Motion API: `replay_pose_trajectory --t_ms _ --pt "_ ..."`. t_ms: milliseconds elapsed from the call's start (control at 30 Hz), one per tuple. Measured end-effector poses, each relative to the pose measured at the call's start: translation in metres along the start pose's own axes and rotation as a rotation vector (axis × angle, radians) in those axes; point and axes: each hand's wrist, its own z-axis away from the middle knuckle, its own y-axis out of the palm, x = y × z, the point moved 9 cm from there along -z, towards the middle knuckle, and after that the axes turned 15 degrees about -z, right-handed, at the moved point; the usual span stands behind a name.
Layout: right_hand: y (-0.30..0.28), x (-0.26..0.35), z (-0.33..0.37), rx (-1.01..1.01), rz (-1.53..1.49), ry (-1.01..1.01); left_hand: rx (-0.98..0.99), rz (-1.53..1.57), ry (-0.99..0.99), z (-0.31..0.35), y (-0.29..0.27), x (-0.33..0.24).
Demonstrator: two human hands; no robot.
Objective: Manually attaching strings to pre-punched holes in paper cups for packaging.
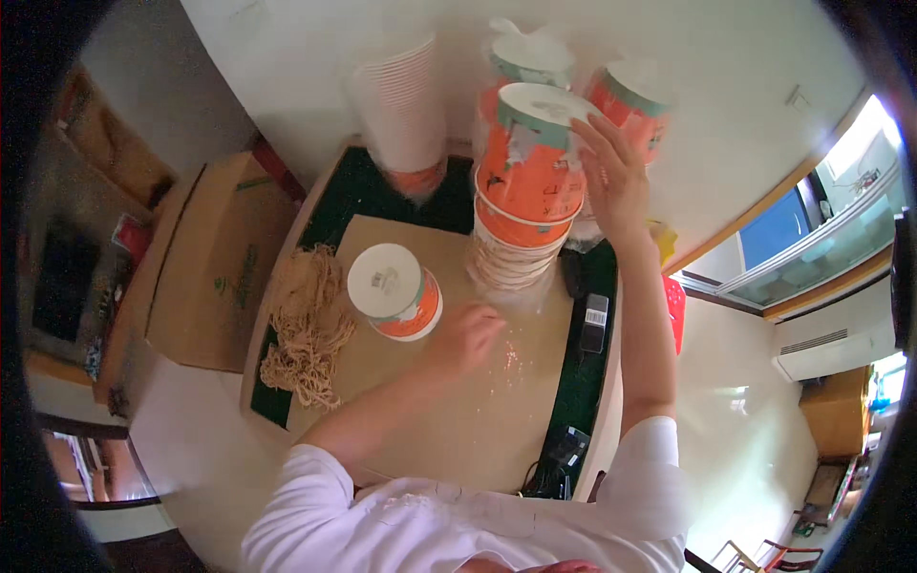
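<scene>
My right hand point(616, 181) reaches up to an orange paper bucket point(530, 177) with a green band, its fingers closed on the bucket's upper right edge. That bucket stands upside down, white base up, on top of a nested stack of buckets point(516, 258) in clear plastic wrap. My left hand point(473, 336) is low over the cardboard sheet point(458, 420), slightly blurred, with its fingers curled in; what they hold, if anything, is hidden. Just left of it, another upside-down paper bucket point(392, 286) sits on the cardboard.
Tangled tan strings point(310, 329) lie at the table's left side. Behind stand a tall stack of white cups or buckets point(401, 110) and more wrapped orange buckets point(635, 100). A black device point(594, 325) and cables point(549, 477) line the right edge. A cardboard box point(210, 263) stands left.
</scene>
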Motion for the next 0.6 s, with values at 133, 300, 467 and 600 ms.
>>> replay_pose_trajectory --t_ms 133,300,467,600 --pt "0.005 0.008 0.033 0.056 0.085 0.003 0.019 0.001 -0.217 0.059 -0.038 0.050" --pt "0.020 0.020 0.058 0.055 0.113 0.030 -0.050 -0.067 -0.548 0.114 -0.078 0.104" --pt "0.026 0.019 0.062 0.054 0.176 0.097 -0.225 0.157 -0.811 0.140 -0.074 0.174" --pt "0.054 0.065 0.077 -0.046 0.295 0.113 -0.079 0.035 -0.995 0.153 -0.062 0.234"
